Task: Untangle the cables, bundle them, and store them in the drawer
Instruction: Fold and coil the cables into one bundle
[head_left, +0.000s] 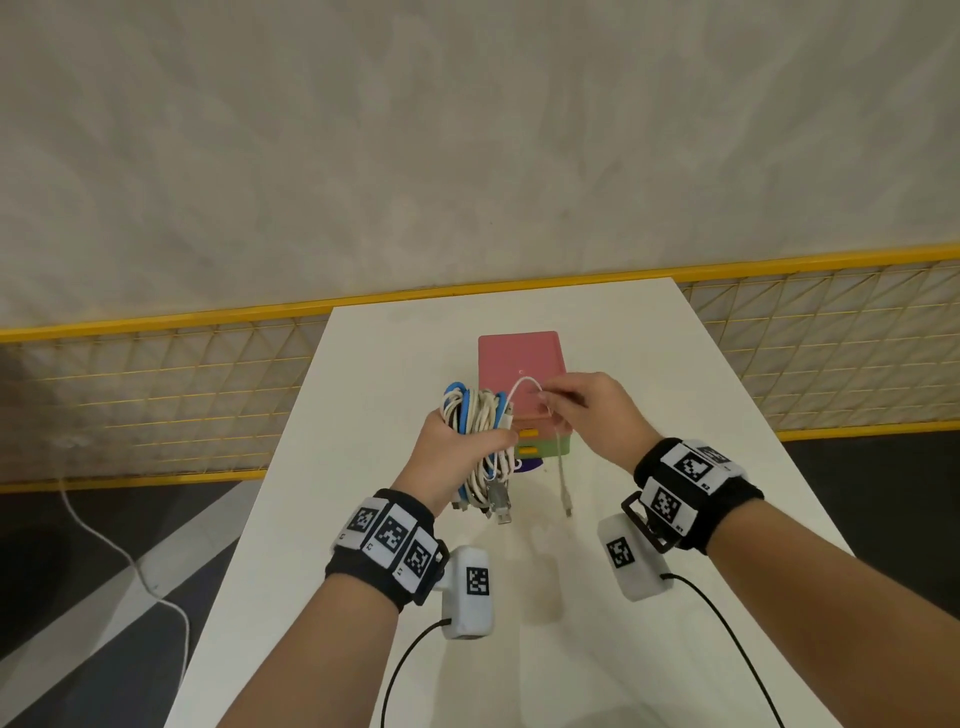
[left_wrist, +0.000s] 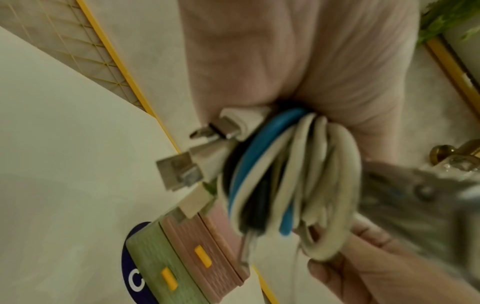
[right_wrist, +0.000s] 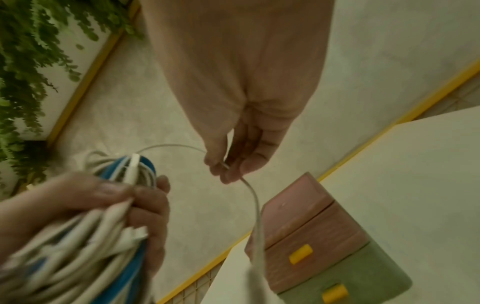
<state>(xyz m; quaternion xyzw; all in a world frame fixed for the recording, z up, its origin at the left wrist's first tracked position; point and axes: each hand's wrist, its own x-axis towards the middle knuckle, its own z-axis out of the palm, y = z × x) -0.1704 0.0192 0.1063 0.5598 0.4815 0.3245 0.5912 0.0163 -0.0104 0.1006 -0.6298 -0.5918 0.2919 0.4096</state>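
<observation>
Your left hand (head_left: 457, 457) grips the coiled cable bundle (head_left: 480, 426) above the white table (head_left: 675, 415), just before the small drawer unit (head_left: 522, 364). Your right hand (head_left: 597, 410) pinches a thin white cable (head_left: 524, 383) arching from it.

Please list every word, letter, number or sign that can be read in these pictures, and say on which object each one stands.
"C": white letter on the dark blue round sticker under the drawer unit, seen from the left wrist; more may be hidden.
Small white mark on the pink top of the drawer unit: too small to read.
Black-and-white square code markers on the wristbands and wrist cameras: patterns; tiny characters beside them are unreadable.
Cable bundle: no text visible.
</observation>
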